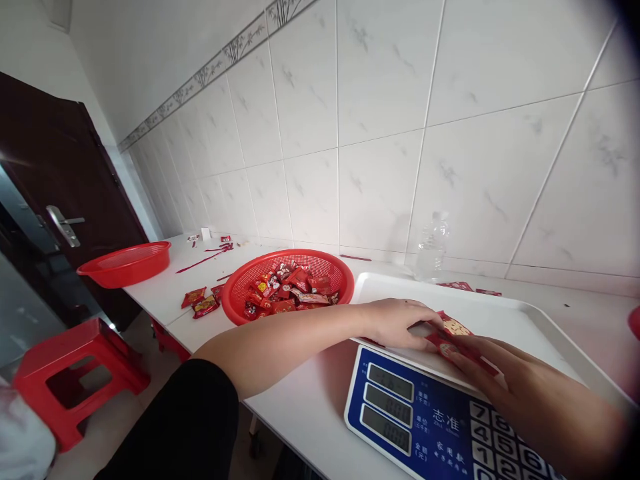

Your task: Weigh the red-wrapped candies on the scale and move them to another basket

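Note:
Over the front edge of a white scale tray (505,317), my left hand (397,323) has its curled fingers closed on the near end of a red packet (455,328) with a cream pattern. From the right, my right hand (515,373) lies along the same packet, its thumb and fingers closed around it. The fingers hide much of the packet, and I cannot tell whether more than one piece is held. Below both hands is the blue keypad panel of the scale (425,420). Left of the tray, a red plastic basket (233,293) holds many small red wrapped packets (295,287).
Loose packets (203,301) lie left of the basket. Another red basket (130,267) stands at the table's far left end. A clear plastic bottle (433,247) stands behind the tray by the tiled wall. A red stool (75,373) is on the floor near a dark door (65,160).

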A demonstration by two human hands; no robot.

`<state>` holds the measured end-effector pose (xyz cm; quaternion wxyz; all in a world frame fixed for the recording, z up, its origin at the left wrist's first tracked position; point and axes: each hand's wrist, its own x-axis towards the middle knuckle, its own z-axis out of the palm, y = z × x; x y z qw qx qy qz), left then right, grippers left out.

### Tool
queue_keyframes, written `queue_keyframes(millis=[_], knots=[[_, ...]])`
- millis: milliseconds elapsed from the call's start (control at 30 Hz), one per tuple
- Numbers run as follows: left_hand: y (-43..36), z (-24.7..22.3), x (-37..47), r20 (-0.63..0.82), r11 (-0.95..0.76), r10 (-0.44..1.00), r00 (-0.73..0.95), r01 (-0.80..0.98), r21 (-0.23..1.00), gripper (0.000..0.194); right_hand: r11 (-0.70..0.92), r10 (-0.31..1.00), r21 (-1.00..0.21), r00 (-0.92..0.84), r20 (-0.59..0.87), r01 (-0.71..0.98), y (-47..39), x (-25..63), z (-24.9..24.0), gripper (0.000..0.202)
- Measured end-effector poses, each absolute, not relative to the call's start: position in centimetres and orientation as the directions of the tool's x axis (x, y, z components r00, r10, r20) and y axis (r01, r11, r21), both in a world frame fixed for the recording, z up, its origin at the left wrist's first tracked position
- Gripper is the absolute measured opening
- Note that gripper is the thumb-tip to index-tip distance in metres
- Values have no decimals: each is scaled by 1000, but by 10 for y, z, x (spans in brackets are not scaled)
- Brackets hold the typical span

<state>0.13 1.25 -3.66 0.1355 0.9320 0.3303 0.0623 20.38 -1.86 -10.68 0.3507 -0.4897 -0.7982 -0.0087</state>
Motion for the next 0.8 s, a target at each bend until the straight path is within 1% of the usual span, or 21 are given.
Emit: queue_keyframes(millis=[100, 233, 300, 400, 467, 533, 600, 700, 800], knots=[[15, -38, 2, 37, -725, 662, 749, 626, 288, 33, 514, 807, -333, -314, 499, 790, -18, 204, -106, 54], [13, -28, -8, 26, -666, 723, 690, 687, 291, 29, 558, 757, -263, -353, 550, 787, -20, 203, -102, 52], [11, -18, -20, -9, -620, 757, 653, 723, 305, 33, 603, 714, -209, -404, 572, 770, -22, 202, -99, 52], [8, -6, -41, -141, -530, 788, 599, 778, 338, 42, 646, 671, -140, -471, 573, 750, -25, 199, -97, 51], [7, -2, -50, -186, -486, 803, 566, 803, 344, 49, 642, 675, -116, -487, 554, 758, -28, 198, -95, 51], [6, -1, -53, -185, -481, 809, 558, 809, 339, 52, 611, 704, -107, -476, 526, 785, -31, 198, -92, 50], [5, -2, -51, -176, -492, 808, 563, 808, 324, 49, 573, 735, -104, -453, 505, 813, -34, 197, -88, 50], [4, -6, -43, -169, -468, 833, 526, 834, 292, 39, 545, 767, -106, -442, 466, 832, -38, 195, -80, 49], [4, -10, -33, -132, -437, 860, 492, 846, 304, 33, 525, 795, -123, -434, 425, 842, -42, 193, -74, 48]])
